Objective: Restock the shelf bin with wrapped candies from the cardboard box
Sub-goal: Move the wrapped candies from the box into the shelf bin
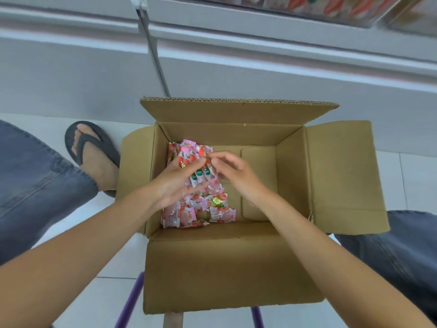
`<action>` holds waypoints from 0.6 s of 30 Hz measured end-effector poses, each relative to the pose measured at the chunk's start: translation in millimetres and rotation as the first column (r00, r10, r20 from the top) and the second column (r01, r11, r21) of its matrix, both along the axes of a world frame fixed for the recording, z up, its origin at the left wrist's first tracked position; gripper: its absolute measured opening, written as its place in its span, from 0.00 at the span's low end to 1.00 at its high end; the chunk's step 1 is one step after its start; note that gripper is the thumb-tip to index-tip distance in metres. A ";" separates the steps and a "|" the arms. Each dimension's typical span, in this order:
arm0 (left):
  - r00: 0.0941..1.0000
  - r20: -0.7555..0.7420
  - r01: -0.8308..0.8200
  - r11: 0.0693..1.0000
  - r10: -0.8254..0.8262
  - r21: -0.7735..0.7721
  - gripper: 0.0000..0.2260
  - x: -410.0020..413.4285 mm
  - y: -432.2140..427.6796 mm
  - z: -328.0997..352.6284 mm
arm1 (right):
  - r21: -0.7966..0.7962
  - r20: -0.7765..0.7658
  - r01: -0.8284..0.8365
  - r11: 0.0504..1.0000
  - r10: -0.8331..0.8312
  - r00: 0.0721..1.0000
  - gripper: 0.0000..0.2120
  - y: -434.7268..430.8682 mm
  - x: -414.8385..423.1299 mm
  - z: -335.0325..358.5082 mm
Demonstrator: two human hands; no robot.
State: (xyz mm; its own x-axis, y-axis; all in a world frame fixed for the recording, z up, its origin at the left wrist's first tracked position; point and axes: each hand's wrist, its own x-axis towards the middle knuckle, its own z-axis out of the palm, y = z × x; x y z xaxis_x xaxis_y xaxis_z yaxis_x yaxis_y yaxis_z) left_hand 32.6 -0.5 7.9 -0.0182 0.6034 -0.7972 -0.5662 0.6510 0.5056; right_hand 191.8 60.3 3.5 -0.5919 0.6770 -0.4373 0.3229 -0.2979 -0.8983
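Nearest the camera, a purple frame (133, 297) shows under the near edge of the cardboard box (335, 176), which seems to rest on it with all four flaps folded open. Both forearms reach over the near flap into the box.

Inside, the left hand (175, 181) lies palm up over the left half of the box. Its fingers curve loosely round a small cluster of wrapped candies (186, 209) taken from the heap below. The right hand (233, 171) meets it from the box's middle. Its thumb and forefinger are narrowed to a pinch on a single candy (207, 159) at the left hand's fingertips, and its other fingers are relaxed.

The loose heap sits on the box floor against the left wall, in a strip whose long axis runs from the near wall toward the far wall. The right half of the floor shows only cardboard. The left hand is directly above the heap, so it is the nearer one for scooping, while the right must cross over.

Left of the box, a foot in a dark sandal (94, 150) rests on the pale floor.

Beyond the far flap stands the shelf's grey base. Above it, past the box's far right corner, is the clear shelf bin (343, 18), already holding red-wrapped sweets. The handful probably has to travel up, forward and slightly right.
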 end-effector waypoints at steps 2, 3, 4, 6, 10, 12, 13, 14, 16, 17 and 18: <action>1.000 -0.017 0.005 1.000 -0.005 -0.007 0.18 -2.6 1.2 6.6 | -0.052 0.000 0.028 0.998 -0.028 1.000 0.10 3.0 5.1 7.9; 1.000 -0.010 0.000 1.000 0.000 -0.008 0.15 -3.5 1.6 8.9 | -0.079 0.016 0.055 0.995 -0.054 0.998 0.13 3.8 6.3 11.1; 1.000 -0.002 0.004 1.000 -0.004 -0.001 0.12 -4.1 2.0 12.3 | -0.134 0.029 0.091 0.987 -0.088 0.996 0.15 4.7 6.8 15.3; 0.999 -0.018 0.047 0.999 -0.046 0.025 0.08 -5.7 3.8 17.9 | -0.253 0.027 0.116 0.960 -0.113 0.993 0.17 7.3 9.0 21.5; 0.997 -0.038 0.071 0.995 -0.069 0.066 0.05 -5.7 8.1 29.8 | -0.237 -0.006 0.117 0.964 -0.122 0.993 0.19 14.6 15.0 34.2; 0.994 -0.054 0.098 0.992 -0.094 0.082 0.05 -6.5 8.2 35.5 | -0.187 -0.038 0.092 0.978 -0.101 0.994 0.19 19.8 17.7 48.2; 0.993 -0.060 0.107 0.990 -0.102 0.090 0.05 -7.7 8.4 38.6 | -0.154 -0.054 0.057 0.986 -0.066 0.996 0.19 24.0 19.2 56.7; 0.993 -0.057 0.110 0.990 -0.105 0.092 0.05 -10.1 8.6 41.5 | -0.113 -0.058 0.005 0.994 -0.012 0.998 0.21 28.1 21.4 67.1; 0.992 -0.045 0.122 0.988 -0.119 0.092 0.08 -15.0 9.4 48.6 | -0.006 0.001 -0.129 0.992 0.129 0.992 0.27 34.9 24.0 88.5; 0.989 -0.037 0.148 0.984 -0.145 0.101 0.10 -16.8 9.7 53.2 | 0.034 0.043 -0.182 0.983 0.180 0.983 0.30 36.8 23.4 96.6; 0.982 -0.024 0.189 0.975 -0.187 0.121 0.14 -17.7 9.6 58.5 | 0.063 0.080 -0.202 0.977 0.197 0.977 0.32 37.3 20.7 102.8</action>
State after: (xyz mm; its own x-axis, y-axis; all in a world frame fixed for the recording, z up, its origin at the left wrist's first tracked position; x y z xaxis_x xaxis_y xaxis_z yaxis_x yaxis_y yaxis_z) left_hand 14.9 9.1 66.3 0.0955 0.6898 -0.7177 -0.4330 0.6780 0.5940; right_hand 212.5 97.6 106.3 -0.6865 0.5794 -0.4393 0.4345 -0.1576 -0.8868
